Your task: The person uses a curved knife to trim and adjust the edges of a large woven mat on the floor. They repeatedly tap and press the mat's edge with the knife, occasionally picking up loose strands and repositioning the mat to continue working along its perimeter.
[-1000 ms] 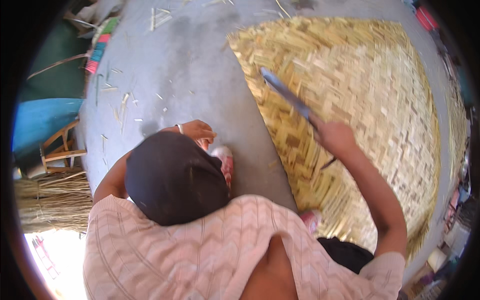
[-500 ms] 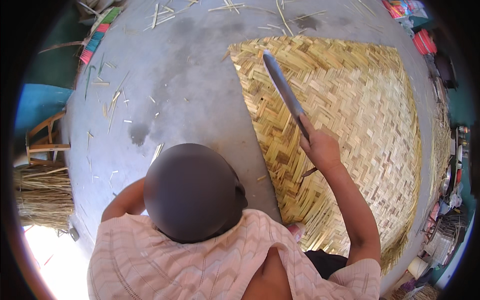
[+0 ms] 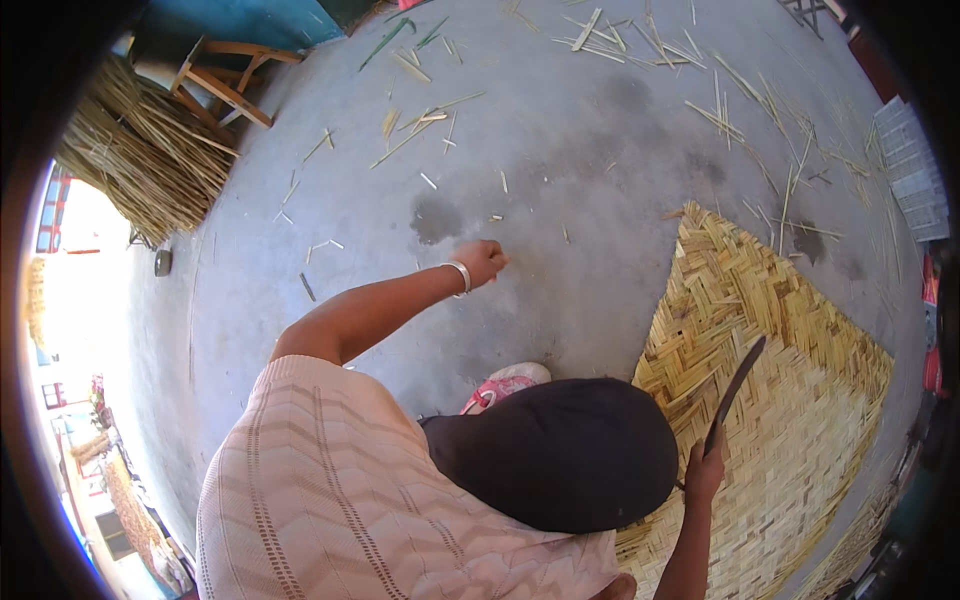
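My right hand is closed around the handle of a machete, its dark, slightly curved blade pointing up and away over the mat. Under it, at the right, lies a large woven mat of yellowish split strips, with loose ends along its edges. My left hand, a pale bangle at its wrist, is held out over the grey floor to the left of the mat. Its fingers are curled closed; whether anything is inside them is hidden. Between the hands, my knee in dark cloth covers part of the mat.
Cut strips are scattered over the concrete floor. At the far left, a bundle of dry stalks leans by a wooden frame. My foot in a pink patterned shoe is beside the knee. A pale stack stands far right.
The view has turned leftward, so the mat shows further right. My left arm has come out from behind the knee and reaches forward. The machete remains in my right hand, now nearer the right side.
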The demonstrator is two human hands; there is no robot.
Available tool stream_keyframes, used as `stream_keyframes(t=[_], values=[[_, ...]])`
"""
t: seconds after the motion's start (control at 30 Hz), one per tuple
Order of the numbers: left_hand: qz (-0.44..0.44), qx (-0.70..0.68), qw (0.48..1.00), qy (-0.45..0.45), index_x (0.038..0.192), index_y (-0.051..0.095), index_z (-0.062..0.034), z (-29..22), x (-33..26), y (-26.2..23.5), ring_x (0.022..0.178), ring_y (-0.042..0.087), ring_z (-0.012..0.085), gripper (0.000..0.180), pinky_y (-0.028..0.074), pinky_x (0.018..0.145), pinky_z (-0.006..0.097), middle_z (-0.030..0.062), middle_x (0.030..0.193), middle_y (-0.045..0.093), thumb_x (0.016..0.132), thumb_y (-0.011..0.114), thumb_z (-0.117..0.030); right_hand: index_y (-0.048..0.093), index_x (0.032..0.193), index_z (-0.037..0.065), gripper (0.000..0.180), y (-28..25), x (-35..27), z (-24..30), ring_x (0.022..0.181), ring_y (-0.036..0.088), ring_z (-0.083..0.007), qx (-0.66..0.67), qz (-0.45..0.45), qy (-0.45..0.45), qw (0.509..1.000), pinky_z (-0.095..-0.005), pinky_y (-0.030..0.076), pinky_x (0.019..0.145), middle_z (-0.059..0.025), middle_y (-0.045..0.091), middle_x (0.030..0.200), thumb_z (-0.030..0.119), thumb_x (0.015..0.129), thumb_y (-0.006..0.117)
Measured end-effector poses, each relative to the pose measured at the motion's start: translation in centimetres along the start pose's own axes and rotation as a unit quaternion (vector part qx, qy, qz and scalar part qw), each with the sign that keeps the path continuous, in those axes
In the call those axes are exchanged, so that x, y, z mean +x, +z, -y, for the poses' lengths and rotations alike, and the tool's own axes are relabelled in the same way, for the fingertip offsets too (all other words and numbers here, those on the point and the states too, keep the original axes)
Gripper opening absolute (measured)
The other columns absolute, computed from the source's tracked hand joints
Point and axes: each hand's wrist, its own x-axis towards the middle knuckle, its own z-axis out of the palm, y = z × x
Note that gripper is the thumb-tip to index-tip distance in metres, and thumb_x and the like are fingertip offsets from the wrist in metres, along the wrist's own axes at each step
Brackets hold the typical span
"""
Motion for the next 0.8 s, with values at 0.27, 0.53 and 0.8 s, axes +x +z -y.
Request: stream_keyframes(t=[0.27,0.53,0.8], values=[[-0.247,0.036,0.966,-0.062,0.1,0.067,-0.0085,9.0,7.4,-9.5,0.092,0.065,0.0371,0.03,0.051,0.081,0.045,0.0182,0.097,0.07,0.088,0.056,-0.034,0.026,0.151,0.015,0.069,5.0,-3.7,2.0,0.092,0.065,-0.044,0.046,0.007,0.119,0.992,-0.0481,0.05,0.08,-0.0291,0.066,0.103,0.023,0.09,0.055],[-0.31,-0.029,0.95,0.022,0.104,0.065,-0.0086,5.5,12.1,-10.0,0.094,0.065,0.0339,0.027,0.051,0.083,0.043,0.0156,0.1,0.069,0.09,0.06,-0.031,0.026,0.152,0.015,0.07,3.8,0.0,10.0,0.097,0.064,-0.0441,0.09,0.001,0.084,0.992,-0.0486,0.05,0.081,-0.027,0.064,0.113,0.02,0.088,0.055],[-0.379,0.12,0.917,-0.025,0.14,0.041,-0.0103,0.8,20.2,-16.5,0.133,0.042,0.0304,0.063,0.04,0.104,0.049,0.0111,0.144,0.043,0.087,0.066,-0.032,0.024,0.152,0.01,0.068,4.2,8.4,17.6,0.105,0.06,-0.0446,0.048,0.016,-0.032,0.998,-0.0484,0.049,0.086,-0.0252,0.056,0.129,0.023,0.091,0.051]])
